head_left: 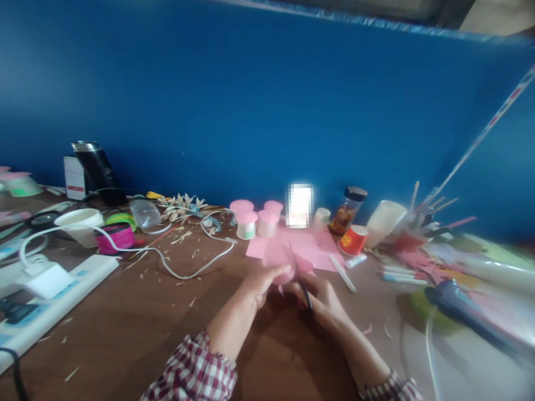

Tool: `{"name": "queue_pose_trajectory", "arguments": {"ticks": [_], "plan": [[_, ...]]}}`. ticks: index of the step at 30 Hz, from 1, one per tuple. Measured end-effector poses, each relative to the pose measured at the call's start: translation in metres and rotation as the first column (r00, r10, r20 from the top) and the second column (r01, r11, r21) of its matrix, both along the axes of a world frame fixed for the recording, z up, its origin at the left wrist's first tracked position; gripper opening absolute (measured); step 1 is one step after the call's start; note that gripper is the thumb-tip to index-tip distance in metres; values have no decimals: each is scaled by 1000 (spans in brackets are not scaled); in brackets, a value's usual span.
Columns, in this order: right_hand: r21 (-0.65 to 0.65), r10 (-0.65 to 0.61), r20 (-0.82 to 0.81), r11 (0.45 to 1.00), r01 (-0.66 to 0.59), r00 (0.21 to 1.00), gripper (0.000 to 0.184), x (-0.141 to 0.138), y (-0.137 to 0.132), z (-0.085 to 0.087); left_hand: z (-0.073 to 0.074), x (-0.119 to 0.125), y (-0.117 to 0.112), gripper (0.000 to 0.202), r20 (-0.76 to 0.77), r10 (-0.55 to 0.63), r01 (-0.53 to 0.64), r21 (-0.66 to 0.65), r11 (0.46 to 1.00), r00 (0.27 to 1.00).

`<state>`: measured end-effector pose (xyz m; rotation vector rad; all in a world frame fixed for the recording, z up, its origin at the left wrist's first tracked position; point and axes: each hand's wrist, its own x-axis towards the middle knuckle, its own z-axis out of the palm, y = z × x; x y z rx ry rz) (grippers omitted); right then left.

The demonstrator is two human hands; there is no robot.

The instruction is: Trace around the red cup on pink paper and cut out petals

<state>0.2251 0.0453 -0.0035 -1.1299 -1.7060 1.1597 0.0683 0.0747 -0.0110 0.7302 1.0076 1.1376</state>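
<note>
My left hand (265,282) is closed on a piece of pink paper (276,257), thumb on top. In my right hand (324,301) is a pair of scissors (304,290), its blades pointing away from me against the pink paper. How far the blades are parted cannot be made out. Beneath and beyond both hands, a larger pink sheet (324,245) lies flat on the table. Just behind it stand several small white cup-like pieces (246,229) with round pink tops.
A red paper cup (353,240), a dark-lidded jar (349,209) and a white cup (386,221) stand behind right. Further right lies a blue glue gun (467,310). On the left are a power strip (84,287), a white cable (173,273) and a magenta roll (115,238).
</note>
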Motion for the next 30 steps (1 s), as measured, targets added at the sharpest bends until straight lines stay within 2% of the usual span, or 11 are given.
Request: {"name": "queue_pose_trajectory", "arguments": {"ticks": [13,20,26,30], "plan": [[4,-27,19,1000,27,999,24,0,2,-8,1,0,0,26,-13,3,-4,-43,999,1000],[-44,-126,-37,991,124,991,32,1,8,-15,5,-1,-1,29,7,4,-4,-4,1000,1000],[56,-118,-24,991,119,993,30,-1,7,-18,4,2,0,36,-6,54,-54,-91,994,999],[49,-113,-78,992,117,991,32,-2,6,-14,1,3,0,34,-46,78,-80,-51,995,996]]}}
